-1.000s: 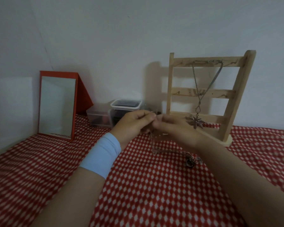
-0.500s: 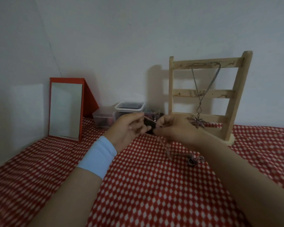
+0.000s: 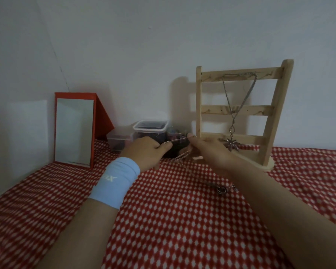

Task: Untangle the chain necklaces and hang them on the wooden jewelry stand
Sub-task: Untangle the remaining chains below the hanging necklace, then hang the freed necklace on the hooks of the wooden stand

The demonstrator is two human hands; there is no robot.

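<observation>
The chain [image 3: 177,140] runs taut between the left hand [image 3: 145,152] and right hand [image 3: 208,150], both sets of fingers pinching it. Its line rises toward 2 o'clock, and slack loops droop beneath. At 2 o'clock the stand [image 3: 211,109] bears a star necklace [image 3: 231,145]. Boxes [image 3: 149,127] sit just behind at 12 o'clock, a mirror [image 3: 74,131] at 10. The wristband [image 3: 114,181] logo is unreadable.

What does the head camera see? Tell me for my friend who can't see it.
A left hand and right hand pinch a thin chain stretched between them above a red checked cloth. Behind, a wooden jewelry stand holds a star-pendant necklace.
</observation>
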